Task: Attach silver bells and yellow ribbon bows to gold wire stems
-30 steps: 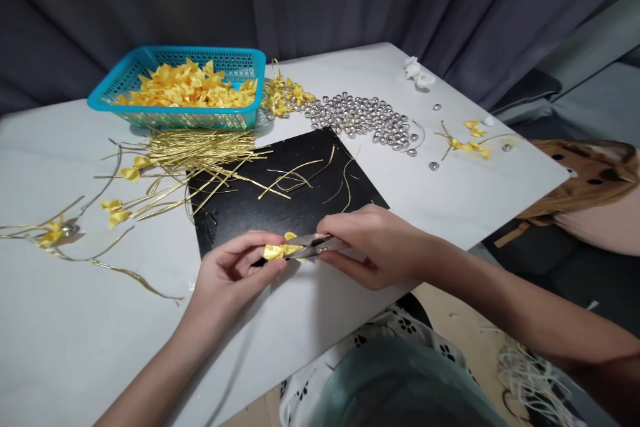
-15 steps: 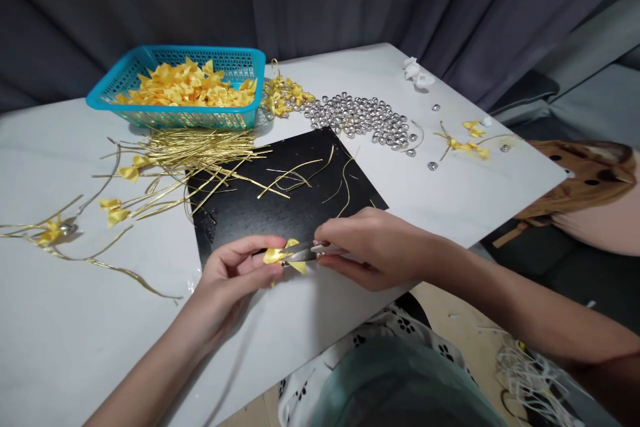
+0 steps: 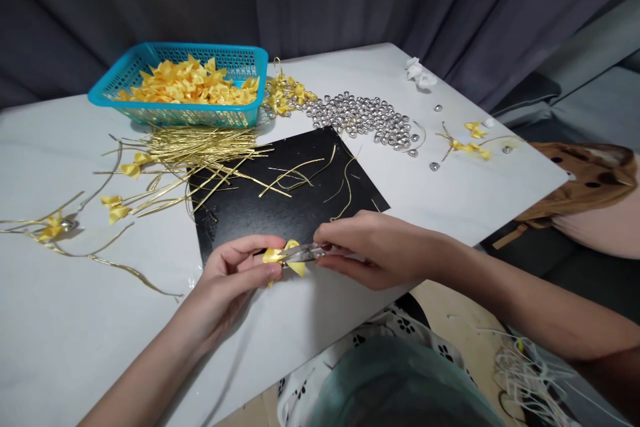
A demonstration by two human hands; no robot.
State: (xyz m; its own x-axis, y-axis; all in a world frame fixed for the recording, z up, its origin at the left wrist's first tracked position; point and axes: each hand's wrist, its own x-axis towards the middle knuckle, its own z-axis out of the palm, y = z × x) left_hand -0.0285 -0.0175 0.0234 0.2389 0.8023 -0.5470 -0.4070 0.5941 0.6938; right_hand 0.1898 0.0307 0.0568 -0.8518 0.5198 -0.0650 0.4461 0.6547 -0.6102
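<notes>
My left hand (image 3: 245, 270) pinches a yellow ribbon bow (image 3: 296, 266) between thumb and fingers, just past the near edge of the black board (image 3: 240, 214). From the other side my right hand (image 3: 373, 250) grips small metal scissors (image 3: 303, 253). Their blades lie across the middle of the bow, and their handles are mostly covered by my fingers. Beyond the hands, gold wire ties (image 3: 200, 147) are heaped at the board's far left corner. A few loose gold strands rest on the board itself.
A blue basket (image 3: 180, 108) full of yellow bows stands at the back left. Silver beads (image 3: 365, 117) spread to its right, beside a cluster of beaded bows (image 3: 287, 94). Crumpled white tissue (image 3: 420, 74) lies near the far edge. White strands (image 3: 525, 374) litter the floor.
The scissors have turned slightly in my right hand, and their blades appear closer together over the bow. My left hand keeps its pinch, almost still.
</notes>
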